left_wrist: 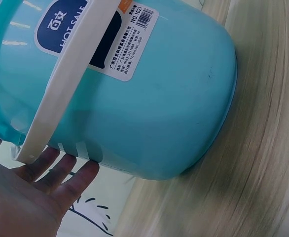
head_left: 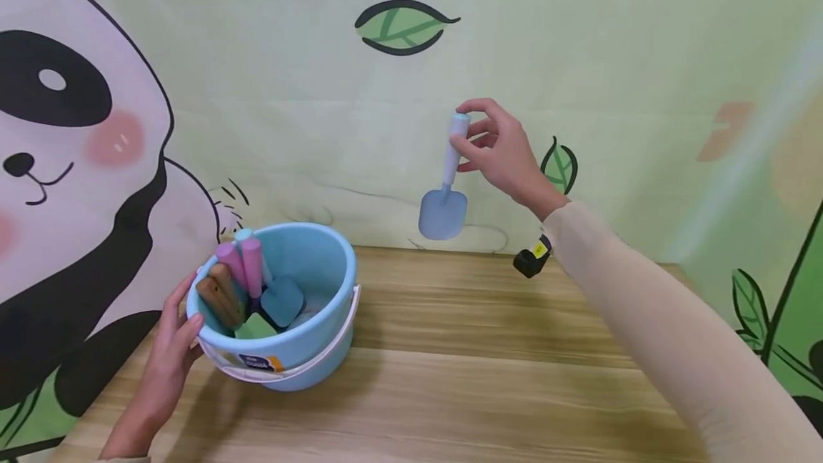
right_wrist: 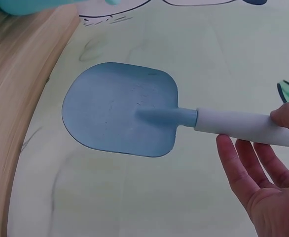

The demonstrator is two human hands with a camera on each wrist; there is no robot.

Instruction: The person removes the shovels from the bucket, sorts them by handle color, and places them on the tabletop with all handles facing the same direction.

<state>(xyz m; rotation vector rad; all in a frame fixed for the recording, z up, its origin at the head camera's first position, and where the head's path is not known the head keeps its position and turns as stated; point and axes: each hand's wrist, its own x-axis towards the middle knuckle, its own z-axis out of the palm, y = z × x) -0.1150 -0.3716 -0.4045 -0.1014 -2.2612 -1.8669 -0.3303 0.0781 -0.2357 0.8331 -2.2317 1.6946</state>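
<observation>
Beige sleeve nearest; rounded blue shovel, pale handle.

Hand shovel, centre of frame: blade of painted metal or plastic, which of the two could not be told, blue-grey, smooth, low sheen, fine scuffs; grip smooth and matt, plastic in look.
Bucket, lower left of the head view: blue plastic, smooth, softly glossy, lightly marked.
Bail: white plastic, smooth.
Label: printed, paper or film, flat.
Brown handles: wooden in look.
Pink handles: smooth plastic in look.
Tabletop, bottom of frame: wood-grained, smooth, faint sheen.
Backdrop, upper frame: printed cloth in look, matt, faintly creased.
Sleeve, lower right: soft matt cloth.
</observation>
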